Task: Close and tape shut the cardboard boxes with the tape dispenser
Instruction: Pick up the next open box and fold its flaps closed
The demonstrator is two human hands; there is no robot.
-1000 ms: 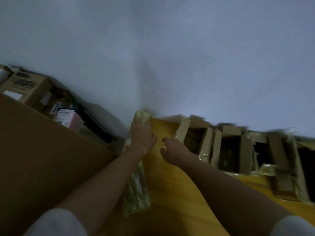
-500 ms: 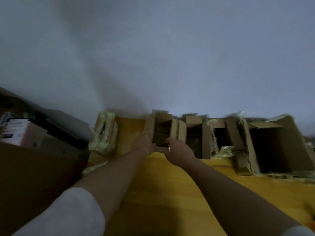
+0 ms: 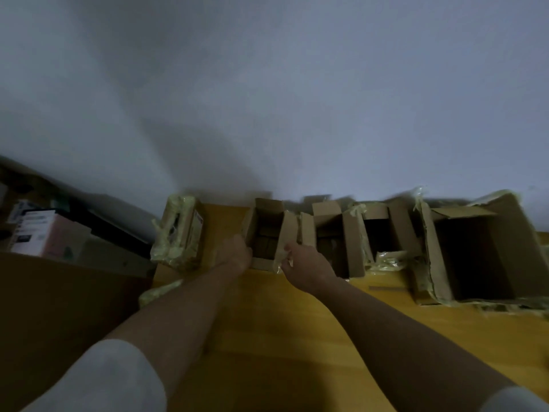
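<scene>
The left hand (image 3: 234, 252) grips the left flap and the right hand (image 3: 303, 261) pinches the taped right flap of the small open brown cardboard box (image 3: 266, 233) against the wall, on the yellow wooden table (image 3: 282, 322). A tape-wrapped closed box (image 3: 178, 233) stands just left, apart; more open boxes (image 3: 335, 236) crowd the right side.

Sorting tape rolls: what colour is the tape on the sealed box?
Pale yellow-green, on the taped box, head view.

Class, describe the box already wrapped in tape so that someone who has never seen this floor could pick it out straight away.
Start at the pale wall and follow the row of cardboard boxes along its foot on the yellow wooden floor. The taped box is at the row's left end, just left of the open box both hands are on. Unlike its neighbours, whose flaps stand open, it is closed and bound in yellowish tape.
</scene>
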